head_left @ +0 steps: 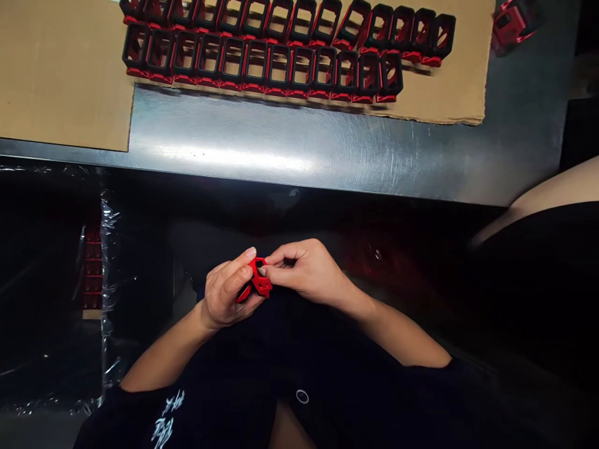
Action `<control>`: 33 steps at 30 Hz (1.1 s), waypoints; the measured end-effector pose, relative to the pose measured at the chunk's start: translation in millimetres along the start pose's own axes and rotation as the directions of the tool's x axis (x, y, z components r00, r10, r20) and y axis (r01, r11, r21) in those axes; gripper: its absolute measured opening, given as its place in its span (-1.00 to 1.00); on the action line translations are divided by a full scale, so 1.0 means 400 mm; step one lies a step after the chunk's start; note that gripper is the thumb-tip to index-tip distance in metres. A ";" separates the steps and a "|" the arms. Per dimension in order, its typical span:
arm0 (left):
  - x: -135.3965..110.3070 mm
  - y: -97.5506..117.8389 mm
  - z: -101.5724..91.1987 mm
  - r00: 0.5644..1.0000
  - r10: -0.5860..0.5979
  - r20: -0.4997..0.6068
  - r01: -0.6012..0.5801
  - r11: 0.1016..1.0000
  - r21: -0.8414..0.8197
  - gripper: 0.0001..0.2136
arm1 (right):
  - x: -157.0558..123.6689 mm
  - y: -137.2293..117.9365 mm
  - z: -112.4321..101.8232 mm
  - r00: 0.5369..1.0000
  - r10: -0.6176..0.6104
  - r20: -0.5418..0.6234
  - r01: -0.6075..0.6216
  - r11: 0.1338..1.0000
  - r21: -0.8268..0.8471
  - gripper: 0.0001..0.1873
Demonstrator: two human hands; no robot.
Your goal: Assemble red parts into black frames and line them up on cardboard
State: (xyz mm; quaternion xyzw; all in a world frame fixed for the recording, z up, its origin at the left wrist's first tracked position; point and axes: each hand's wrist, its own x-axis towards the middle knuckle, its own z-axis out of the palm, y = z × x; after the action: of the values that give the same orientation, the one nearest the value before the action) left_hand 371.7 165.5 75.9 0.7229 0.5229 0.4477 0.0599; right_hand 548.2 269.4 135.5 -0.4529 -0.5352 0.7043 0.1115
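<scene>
My left hand (228,290) is closed around a small red and black plastic housing (261,282), held in front of my body below the table edge. The thumb and fingers of my right hand (309,268) pinch at the housing's upper right side, by its dark opening. Whether a smaller piece sits between those right fingertips cannot be made out. Similar black and red frame-like housings (256,62) stand in two rows at the back of the table.
The rows stand on a cardboard sheet (440,93) on a metal table (281,140); more cardboard (60,75) lies at left. A blurred red part (511,26) is at far right. Another person's arm (552,190) reaches in from the right. Plastic-wrapped red parts (92,271) are at lower left.
</scene>
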 end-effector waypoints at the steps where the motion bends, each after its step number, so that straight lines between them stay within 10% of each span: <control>1: -0.002 -0.001 0.000 1.000 -0.002 -0.002 0.002 1.000 -0.005 -0.22 | -0.001 -0.002 0.000 1.000 -0.002 0.002 0.002 1.000 -0.013 -0.87; 33: 0.012 0.005 -0.008 0.998 0.039 -0.049 -0.041 0.999 -0.022 -0.15 | -0.014 -0.026 -0.032 0.992 0.047 0.115 -0.036 0.995 -0.095 -0.78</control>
State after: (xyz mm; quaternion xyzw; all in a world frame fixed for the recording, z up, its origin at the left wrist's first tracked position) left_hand 371.2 167.3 81.7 0.7213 0.5045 0.4723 0.0463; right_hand 557.5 278.3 147.3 -0.4263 -0.5634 0.7064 0.0442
